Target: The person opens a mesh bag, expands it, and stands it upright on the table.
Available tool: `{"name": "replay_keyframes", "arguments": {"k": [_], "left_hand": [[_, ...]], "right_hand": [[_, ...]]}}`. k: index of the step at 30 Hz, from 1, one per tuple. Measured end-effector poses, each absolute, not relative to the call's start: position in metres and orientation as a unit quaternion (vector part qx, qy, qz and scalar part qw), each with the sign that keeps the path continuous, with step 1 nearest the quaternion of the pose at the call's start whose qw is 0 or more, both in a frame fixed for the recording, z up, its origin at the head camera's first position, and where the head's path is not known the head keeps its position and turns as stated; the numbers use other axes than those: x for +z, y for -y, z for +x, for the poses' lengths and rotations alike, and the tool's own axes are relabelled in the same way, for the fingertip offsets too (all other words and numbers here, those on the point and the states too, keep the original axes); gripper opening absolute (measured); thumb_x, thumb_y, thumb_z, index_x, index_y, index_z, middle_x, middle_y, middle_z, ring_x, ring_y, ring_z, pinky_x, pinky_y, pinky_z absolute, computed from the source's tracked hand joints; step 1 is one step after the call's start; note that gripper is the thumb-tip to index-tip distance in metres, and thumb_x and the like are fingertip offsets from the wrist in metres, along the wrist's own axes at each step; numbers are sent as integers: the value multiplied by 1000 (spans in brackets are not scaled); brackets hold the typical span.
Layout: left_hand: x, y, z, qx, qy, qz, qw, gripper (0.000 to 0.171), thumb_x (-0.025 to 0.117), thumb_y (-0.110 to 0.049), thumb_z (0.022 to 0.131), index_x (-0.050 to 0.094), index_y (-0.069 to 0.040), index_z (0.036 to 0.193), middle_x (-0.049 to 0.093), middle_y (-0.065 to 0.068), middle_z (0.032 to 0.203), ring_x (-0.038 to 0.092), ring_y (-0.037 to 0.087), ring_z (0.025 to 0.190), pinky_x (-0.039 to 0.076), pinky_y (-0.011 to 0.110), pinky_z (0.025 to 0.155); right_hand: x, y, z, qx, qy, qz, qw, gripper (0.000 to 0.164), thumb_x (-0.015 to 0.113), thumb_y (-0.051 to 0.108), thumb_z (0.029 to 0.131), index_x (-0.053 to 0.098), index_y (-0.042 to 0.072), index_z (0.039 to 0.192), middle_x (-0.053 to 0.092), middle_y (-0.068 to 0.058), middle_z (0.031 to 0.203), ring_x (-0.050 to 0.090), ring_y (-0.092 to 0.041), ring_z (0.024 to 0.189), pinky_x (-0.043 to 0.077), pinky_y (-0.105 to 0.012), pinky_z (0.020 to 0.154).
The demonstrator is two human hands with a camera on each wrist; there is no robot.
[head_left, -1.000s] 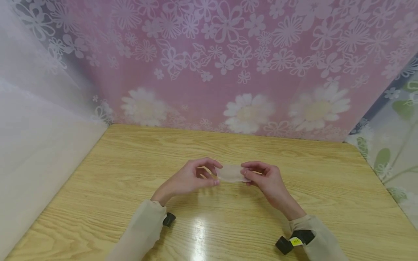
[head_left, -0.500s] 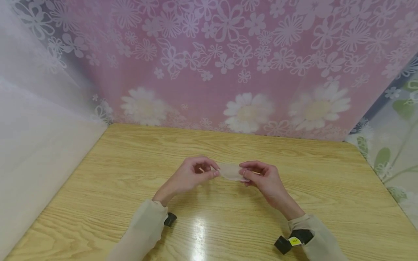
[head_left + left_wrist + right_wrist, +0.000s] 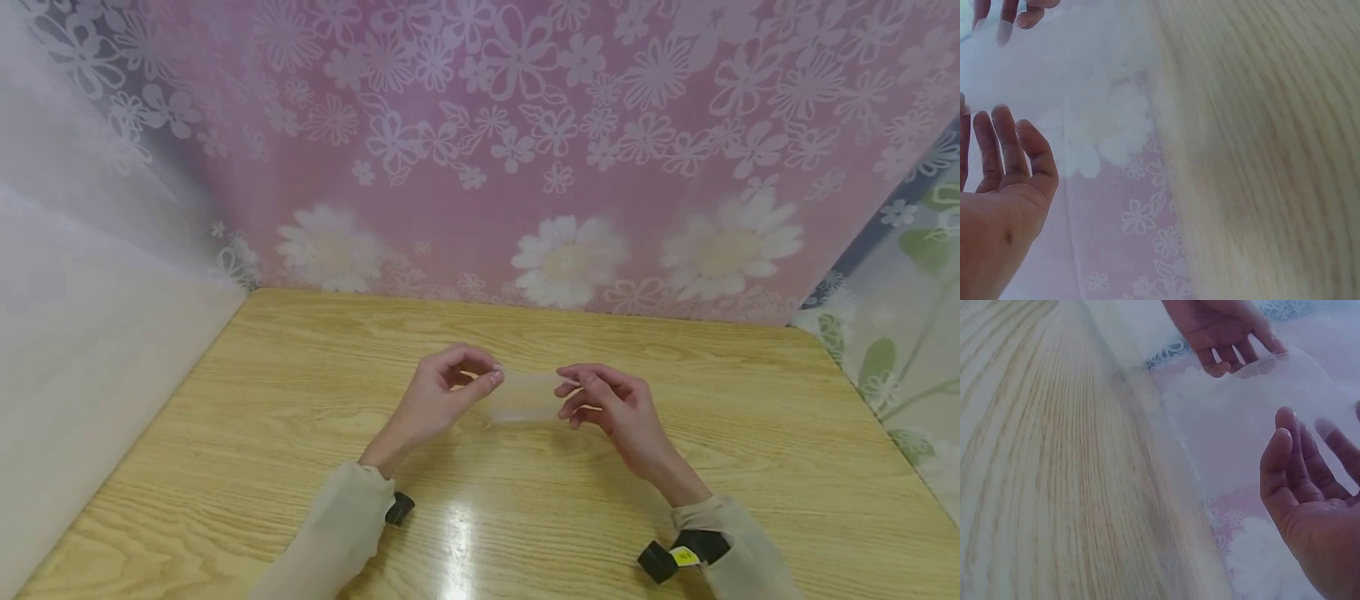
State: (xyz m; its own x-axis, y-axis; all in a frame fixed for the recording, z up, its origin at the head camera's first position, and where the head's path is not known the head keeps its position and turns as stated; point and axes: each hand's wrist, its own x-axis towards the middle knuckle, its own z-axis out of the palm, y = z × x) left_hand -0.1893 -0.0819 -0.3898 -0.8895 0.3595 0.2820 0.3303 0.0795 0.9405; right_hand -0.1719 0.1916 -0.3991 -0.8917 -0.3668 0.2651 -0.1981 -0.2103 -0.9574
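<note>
A thin, whitish see-through sheet (image 3: pixel 528 398) is held up between the two hands, above the table. The left hand (image 3: pixel 448 390) pinches its upper left corner between thumb and forefinger. At the upper right corner the right hand (image 3: pixel 617 410) pinches it the same way, its other fingers spread apart below. In the left wrist view the sheet (image 3: pixel 1072 50) spans across, with pink cloth showing through it. The right wrist view has the sheet (image 3: pixel 1241 419) stretching from the left hand (image 3: pixel 1222 331) towards the right hand (image 3: pixel 1319 512). Whether it is a bag or a single film I cannot tell.
Underneath lies a wood-grain table (image 3: pixel 300 400) with a bright light reflection near its front. A pink flowered curtain (image 3: pixel 450 217) hangs along the back edge. Pale cloth (image 3: pixel 97 333) closes the left side, and a leaf-patterned curtain (image 3: pixel 915 350) the right. Each wrist carries a black device.
The sheet looked smaller and more opaque earlier; it now hangs larger and more see-through. The left hand took hold of its left end and rose slightly. The right fingers have shifted and spread.
</note>
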Motion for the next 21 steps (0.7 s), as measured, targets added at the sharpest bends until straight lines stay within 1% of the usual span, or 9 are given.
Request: {"name": "replay_keyframes", "arguments": {"k": [2, 3, 7, 9, 11, 14, 16, 19, 21], "left_hand": [[-389, 81, -189, 640, -732, 232, 13, 13, 70, -17, 98, 72, -12, 111, 72, 6, 110, 69, 18, 99, 59, 33, 87], [-389, 80, -188, 641, -732, 231, 14, 13, 70, -17, 98, 71, -12, 111, 72, 6, 110, 70, 19, 99, 59, 33, 86], [-387, 80, -187, 641, -734, 225, 19, 12, 70, -18, 99, 71, -14, 110, 73, 5, 110, 70, 20, 99, 59, 33, 85], [-387, 80, -187, 640, -735, 223, 18, 12, 70, -18, 99, 71, -14, 110, 73, 5, 110, 70, 20, 99, 59, 33, 86], [-386, 80, -186, 638, -737, 222, 15, 13, 70, -18, 99, 71, -14, 111, 73, 5, 110, 70, 20, 98, 58, 33, 86], [-385, 80, -185, 634, -740, 225, 12, 15, 71, -18, 98, 71, -13, 112, 73, 5, 110, 70, 19, 98, 58, 33, 86], [-384, 80, -185, 630, -742, 229, 13, 16, 71, -18, 98, 71, -12, 113, 73, 4, 110, 70, 18, 97, 58, 33, 87], [-384, 79, -184, 624, -746, 234, 16, 18, 71, -18, 98, 71, -10, 115, 74, 4, 110, 70, 18, 97, 58, 35, 88], [-385, 79, -184, 618, -751, 233, 18, 20, 70, -19, 98, 71, -11, 116, 73, 3, 109, 69, 18, 97, 58, 34, 88]], "right_hand": [[-399, -193, -172, -743, -619, -248, 52, 30, 43, 11, 111, 67, 0, 125, 76, -1, 102, 74, -13, 83, 61, -27, 67], [-399, -194, -172, -740, -620, -254, 48, 30, 43, 10, 110, 67, 0, 125, 76, -1, 102, 74, -13, 83, 61, -27, 67], [-399, -194, -172, -718, -642, -268, 8, 26, 49, 0, 106, 70, 3, 121, 76, 1, 98, 73, -13, 78, 60, -27, 64], [-400, -193, -172, -702, -659, -268, -20, 24, 54, -5, 103, 71, 1, 118, 76, 3, 95, 72, -12, 74, 60, -26, 63], [-400, -192, -171, -687, -673, -269, -48, 21, 56, -8, 100, 70, -6, 115, 76, 4, 91, 70, -13, 70, 59, -26, 62], [-399, -190, -169, -675, -686, -263, -73, 18, 59, -10, 98, 69, -13, 113, 74, 5, 86, 66, -13, 66, 58, -24, 61], [-398, -189, -168, -669, -691, -259, -87, 18, 60, -11, 96, 70, -13, 111, 73, 5, 86, 64, -14, 65, 57, -24, 60], [-397, -188, -167, -660, -702, -249, -103, 16, 63, -11, 95, 71, -12, 108, 71, 4, 91, 62, -12, 69, 55, -23, 61], [-397, -188, -167, -649, -714, -240, -110, 14, 64, -11, 94, 71, -11, 106, 69, 2, 95, 64, -11, 76, 57, -20, 66]]}}
